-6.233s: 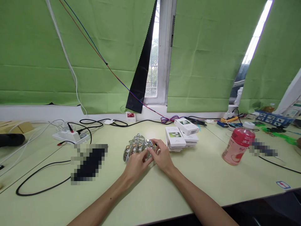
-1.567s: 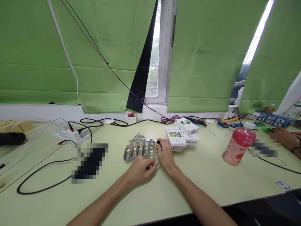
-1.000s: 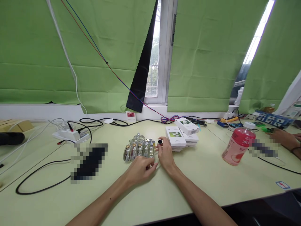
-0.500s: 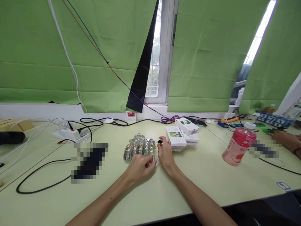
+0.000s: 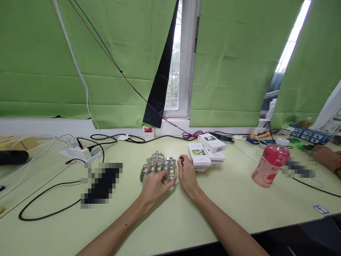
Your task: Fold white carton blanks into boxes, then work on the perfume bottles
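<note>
Small shiny glass bottles with gold and silver tops stand packed in a row in the middle of the table. My left hand lies in front of them and covers their lower parts, thumb and forefinger apart; its other fingers are partly hidden. Several loose silver caps sit behind the right end of the row. Just right of the bottles, my right hand pinches a small silver cylindrical cap with a dark inside near its fingertips. A stack of white boxes with green pictures is beside that hand.
A pink drink bottle stands to the right. Left are a blurred dark phone-like object, a black cable and a white power strip. Cables run along the wall. At the far right another person's hand rests near a blue tray.
My left hand has shifted slightly left and up along the bottles. The cap in my right hand has tipped, its dark opening turning less toward me. The boxes stay put.
</note>
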Action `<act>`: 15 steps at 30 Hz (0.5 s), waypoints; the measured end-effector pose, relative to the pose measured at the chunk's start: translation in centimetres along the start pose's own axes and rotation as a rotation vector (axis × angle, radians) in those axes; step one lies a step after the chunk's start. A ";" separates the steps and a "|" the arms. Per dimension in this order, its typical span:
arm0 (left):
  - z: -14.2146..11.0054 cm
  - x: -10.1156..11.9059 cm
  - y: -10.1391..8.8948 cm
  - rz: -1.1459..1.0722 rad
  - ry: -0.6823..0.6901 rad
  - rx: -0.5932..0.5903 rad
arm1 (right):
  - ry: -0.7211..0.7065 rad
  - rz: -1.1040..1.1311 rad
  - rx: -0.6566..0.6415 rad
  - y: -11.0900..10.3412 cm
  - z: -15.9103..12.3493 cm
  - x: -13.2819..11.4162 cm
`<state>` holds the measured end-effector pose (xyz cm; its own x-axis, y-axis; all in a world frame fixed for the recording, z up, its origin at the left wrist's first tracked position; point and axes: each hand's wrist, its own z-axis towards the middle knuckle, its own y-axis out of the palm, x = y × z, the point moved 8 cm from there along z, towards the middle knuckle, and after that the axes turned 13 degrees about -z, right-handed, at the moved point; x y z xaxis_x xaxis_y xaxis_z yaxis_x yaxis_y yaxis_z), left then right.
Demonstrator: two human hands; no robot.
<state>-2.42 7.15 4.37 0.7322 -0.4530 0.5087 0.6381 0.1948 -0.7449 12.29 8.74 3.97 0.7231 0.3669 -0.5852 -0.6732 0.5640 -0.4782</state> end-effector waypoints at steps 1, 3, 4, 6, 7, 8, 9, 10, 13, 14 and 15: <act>0.0 0.0 0.0 0.003 -0.009 -0.008 | -0.005 0.011 0.011 -0.1 0.0 -0.1; 0.0 0.0 0.0 0.003 -0.021 -0.019 | -0.010 0.037 0.018 -0.1 0.0 -0.1; 0.0 0.1 0.0 0.003 -0.025 -0.020 | -0.012 0.051 0.017 -0.1 0.0 -0.2; 0.0 0.1 -0.1 0.003 -0.031 -0.021 | -0.014 0.077 0.016 -0.3 0.0 -0.3; 0.0 0.1 -0.1 0.001 -0.032 -0.022 | -0.014 0.090 0.016 -0.3 0.0 -0.4; 0.0 0.2 -0.1 -0.004 -0.031 -0.024 | -0.014 0.103 0.014 -0.4 0.0 -0.5; -0.1 0.2 -0.1 -0.010 -0.029 -0.026 | -0.013 0.119 0.010 -0.5 0.0 -0.6; -0.1 0.3 -0.1 -0.014 -0.026 -0.026 | -0.011 0.135 0.005 -0.5 -0.1 -0.6; 0.0 0.3 -0.1 -0.018 -0.021 -0.022 | -0.004 0.182 -0.002 -0.5 -0.1 -0.6; 0.0 0.3 -0.1 -0.017 -0.021 -0.021 | -0.003 0.193 0.007 -0.5 -0.1 -0.6; 0.0 0.3 -0.1 -0.017 -0.020 -0.022 | -0.005 0.201 0.017 -0.6 -0.2 -0.6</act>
<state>-2.28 6.99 4.59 0.7264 -0.4381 0.5296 0.6449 0.1680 -0.7456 12.24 8.08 4.47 0.5755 0.4767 -0.6644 -0.8011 0.4920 -0.3409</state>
